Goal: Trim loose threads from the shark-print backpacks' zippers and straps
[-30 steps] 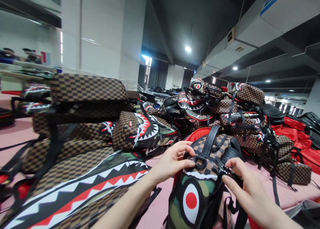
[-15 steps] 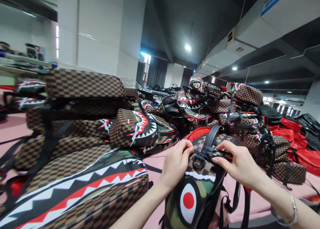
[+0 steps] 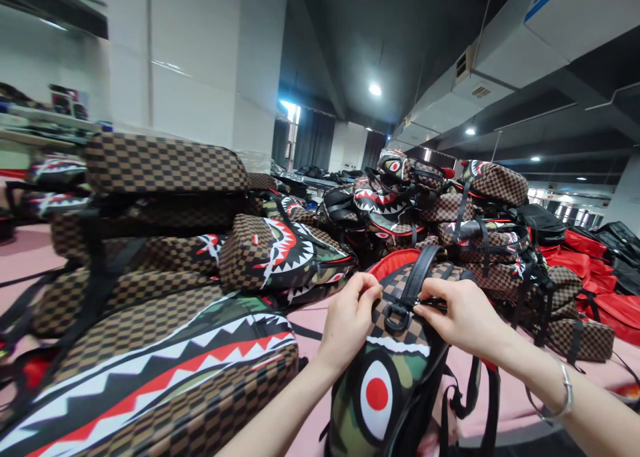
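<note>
An upright backpack [image 3: 385,384] stands before me, brown checkered with a camouflage shark face and a red-and-white eye. My left hand [image 3: 347,320] pinches the top left edge of the bag with closed fingers. My right hand [image 3: 463,317] is closed on a black zipper pull [image 3: 430,302] at the bag's top, just right of the black handle loop [image 3: 397,317]. A bracelet shows on my right wrist [image 3: 557,390].
Piles of matching shark-mouth checkered backpacks [image 3: 150,290] crowd the pink table [image 3: 25,257] on the left and behind [image 3: 450,210]. Red and black bags [image 3: 595,270] lie at the right. Black straps hang from the held bag near the table's front edge.
My right hand has risen from the bag's right side to its top and closed on the zipper pull. My left hand has kept its pinch on the top edge.
</note>
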### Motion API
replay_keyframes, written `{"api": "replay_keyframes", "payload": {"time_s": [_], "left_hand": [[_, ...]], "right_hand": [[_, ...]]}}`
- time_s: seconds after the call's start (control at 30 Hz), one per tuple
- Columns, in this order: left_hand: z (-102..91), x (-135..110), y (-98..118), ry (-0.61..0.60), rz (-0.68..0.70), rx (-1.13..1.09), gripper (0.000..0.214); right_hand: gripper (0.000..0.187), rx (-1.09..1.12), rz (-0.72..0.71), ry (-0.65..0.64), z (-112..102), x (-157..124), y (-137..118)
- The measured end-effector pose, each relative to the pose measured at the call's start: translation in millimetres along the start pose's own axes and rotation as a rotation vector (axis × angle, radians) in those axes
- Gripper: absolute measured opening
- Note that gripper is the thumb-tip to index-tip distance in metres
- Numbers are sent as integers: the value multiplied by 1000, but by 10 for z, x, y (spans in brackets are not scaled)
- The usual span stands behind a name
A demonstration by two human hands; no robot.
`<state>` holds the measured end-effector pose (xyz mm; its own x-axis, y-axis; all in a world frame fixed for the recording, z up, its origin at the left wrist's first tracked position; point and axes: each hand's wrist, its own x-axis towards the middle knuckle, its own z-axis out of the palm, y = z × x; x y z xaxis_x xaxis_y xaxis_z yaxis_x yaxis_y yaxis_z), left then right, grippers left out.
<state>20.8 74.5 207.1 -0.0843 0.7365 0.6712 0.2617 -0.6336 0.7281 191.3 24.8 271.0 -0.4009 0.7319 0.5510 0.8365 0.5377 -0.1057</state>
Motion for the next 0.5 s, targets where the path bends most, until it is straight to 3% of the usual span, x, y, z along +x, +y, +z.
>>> {"api": "replay_keyframes", "payload": {"time_s": [0.17,0.27,0.3,0.43,0.5], "left_hand": [[-217,-38,-185,104,-105,-196,31],[-350,-317,-507,159,-135,-307,43],[-359,-474,-640,121,-183,-345,52],[-185,-1277,-1139,-284,-512,-400,95],[-33,-1604,-1301,-302,-574,-342,95]], "right_hand": [[13,127,28,122,79,-45,116],[18,95,24,182,137,-44,191],[20,77,19,195,158,-33,208],[24,47,1,294,286,38,244],[26,80,5,372,385,78,260]]}}
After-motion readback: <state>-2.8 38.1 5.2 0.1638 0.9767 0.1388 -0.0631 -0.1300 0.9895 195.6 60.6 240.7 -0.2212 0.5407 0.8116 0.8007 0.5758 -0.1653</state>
